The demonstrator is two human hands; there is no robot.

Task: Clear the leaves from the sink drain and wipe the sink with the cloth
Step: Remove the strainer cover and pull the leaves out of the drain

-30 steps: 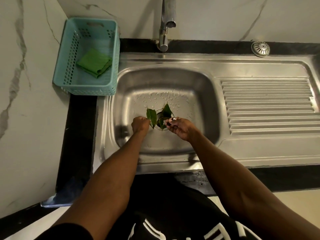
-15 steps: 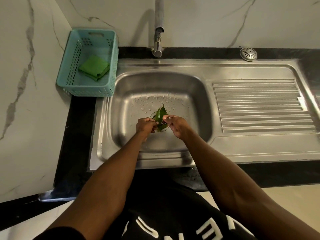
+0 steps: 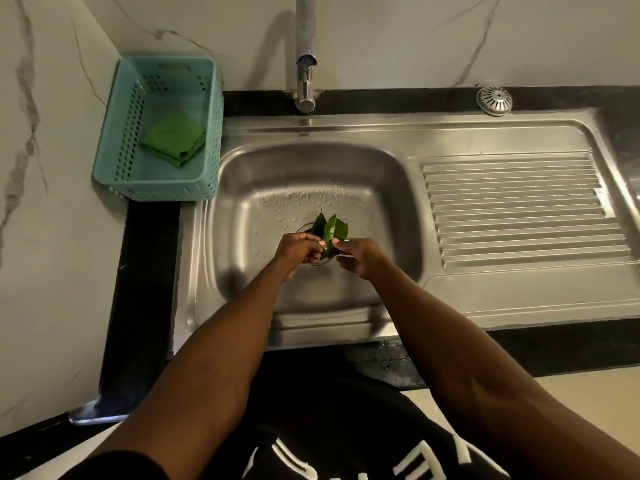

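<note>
1. Leaves (image 3: 330,230) — a small bunch of glossy green blades, gathered upright over the drain (image 3: 313,263) at the middle of the sink (image 3: 242,271) floor, tips pointing toward the far wall.
2. Left hand (image 3: 298,252) — fingers curled, pinching the lower left part of the bunch; thumb and fingertips meeting at the stems.
3. Right hand (image 3: 360,256) — fingers curled, pinching the same bunch from the right, fingertips almost touching those of the left hand.
4. Drain — mostly hidden beneath both hands and the bunch; only a curved piece of its rim visible at the near and left sides.
5. Water droplets (image 3: 311,200) — scattered on the steel floor just beyond the bunch.
6. Cloth (image 3: 173,140) — green, folded, lying inside the teal perforated basket (image 3: 211,133), well apart from both hands.
7. Basket — standing on the dark table (image 3: 145,289) at the sink's far left corner, against the marble wall.
8. Tap (image 3: 306,81) — centred behind the basin, spout aimed downward.
9. Ribbed drainboard (image 3: 519,209) — right of the basin; round metal strainer cap (image 3: 494,100) on the table strip behind it.
</note>
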